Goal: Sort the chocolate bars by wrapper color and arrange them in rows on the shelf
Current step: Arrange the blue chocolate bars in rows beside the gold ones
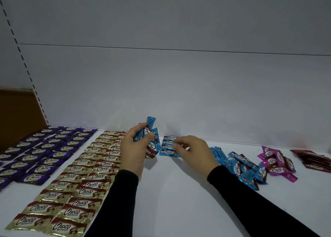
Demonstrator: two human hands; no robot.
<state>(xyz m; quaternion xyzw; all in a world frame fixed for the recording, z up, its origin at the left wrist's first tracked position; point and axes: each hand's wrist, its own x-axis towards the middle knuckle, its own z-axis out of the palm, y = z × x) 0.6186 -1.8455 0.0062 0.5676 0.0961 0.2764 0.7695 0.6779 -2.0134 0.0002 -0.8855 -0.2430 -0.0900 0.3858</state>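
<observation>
Chocolate bars lie sorted by wrapper colour across the white shelf (179, 192), which carries every one of them. At the left edge the purple bars (44, 152) sit in rows running from the back wall toward the front. Just beside them the gold bars (80, 176) fill two long rows that reach the front edge. Near the back, at the middle of the shelf, a short row of blue bars (168, 146) lies flat, each overlapping the next. The right hand (192, 150) hovers over this row with its fingers curled, thumb and forefinger pinching the edge of one of those blue bars. The left hand (134, 147) is raised just left of the row and grips a fanned bundle of blue bars (149, 138), some standing up above the fingers. To the right of the right forearm a loose heap of blue bars (241, 168) lies unsorted. Further right sits a pile of pink bars (275, 162), and by the right edge a stack of dark red bars (315, 160). Both arms wear black sleeves (250, 204).
</observation>
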